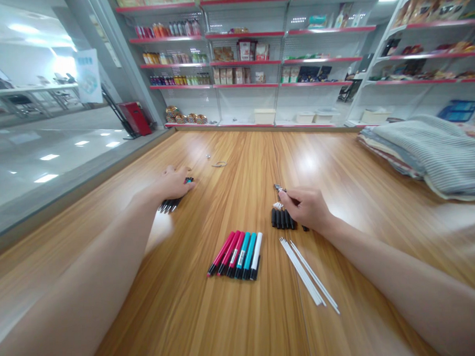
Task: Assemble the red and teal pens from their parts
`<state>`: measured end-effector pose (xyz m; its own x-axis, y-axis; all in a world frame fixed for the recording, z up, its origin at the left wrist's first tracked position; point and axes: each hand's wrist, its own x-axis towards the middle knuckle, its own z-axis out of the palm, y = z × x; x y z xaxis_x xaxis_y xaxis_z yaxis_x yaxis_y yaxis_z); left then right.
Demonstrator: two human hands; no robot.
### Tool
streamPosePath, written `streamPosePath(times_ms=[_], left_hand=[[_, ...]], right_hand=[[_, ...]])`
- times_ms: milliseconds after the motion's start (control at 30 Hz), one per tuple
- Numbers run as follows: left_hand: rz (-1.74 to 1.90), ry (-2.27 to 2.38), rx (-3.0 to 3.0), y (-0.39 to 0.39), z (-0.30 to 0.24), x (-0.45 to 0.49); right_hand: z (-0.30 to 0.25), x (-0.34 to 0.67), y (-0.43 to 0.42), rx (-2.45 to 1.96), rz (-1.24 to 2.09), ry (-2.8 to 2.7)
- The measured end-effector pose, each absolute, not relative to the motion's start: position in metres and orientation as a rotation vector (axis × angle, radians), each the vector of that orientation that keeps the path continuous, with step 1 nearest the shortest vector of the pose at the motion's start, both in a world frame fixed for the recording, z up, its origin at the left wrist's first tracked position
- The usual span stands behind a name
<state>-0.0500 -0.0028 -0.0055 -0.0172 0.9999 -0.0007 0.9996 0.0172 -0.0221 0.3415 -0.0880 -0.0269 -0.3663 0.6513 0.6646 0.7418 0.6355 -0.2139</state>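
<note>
My left hand [175, 183] lies over a row of slim black pen parts [170, 204] at the left. Its fingers are spread, and a dark piece with a blue patch [189, 180] shows between thumb and forefinger. With thumb and fingertips pinched, my right hand [307, 204] is closed at small silver metal pieces [278, 188], perhaps pen clips. Just below it are tiny white pieces [277, 205] and a row of black grips [282, 219]. Nearer me lie pink pen barrels [231, 253], teal barrels [246, 253], one white barrel [257, 253] and thin white refills [302, 272].
A thin ring-shaped item [219, 164] and a tiny shiny piece [208, 156] lie farther back on the wooden table [244, 324]. Folded striped cloth [445, 153] is stacked at the right. Stocked shelves [245, 86] stand behind the table.
</note>
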Motion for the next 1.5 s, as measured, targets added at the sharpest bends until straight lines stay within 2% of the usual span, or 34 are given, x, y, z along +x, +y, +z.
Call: streamPosePath(times_ms=[133, 300, 1300, 1400, 1500], left_hand=[[0.082, -2.424, -2.006, 0.000, 0.003, -0.053], [0.174, -2.540, -2.052, -0.001, 0.012, -0.052], [0.171, -2.425, -2.076, 0.005, 0.005, -0.059], [0.024, -2.360, -2.091, 0.003, 0.009, -0.053], [-0.459, -2.050, -2.125, -0.006, 0.016, -0.029]], right_hand=[[-0.027, 0.341, -0.088, -1.066, -0.157, -2.113], [-0.027, 0.341, -0.088, -1.064, -0.151, -2.111], [-0.027, 0.341, -0.088, -1.079, -0.146, -2.109], [-0.026, 0.341, -0.089, -1.106, -0.161, -2.053], [-0.023, 0.341, -0.089, -1.149, -0.192, -1.983]])
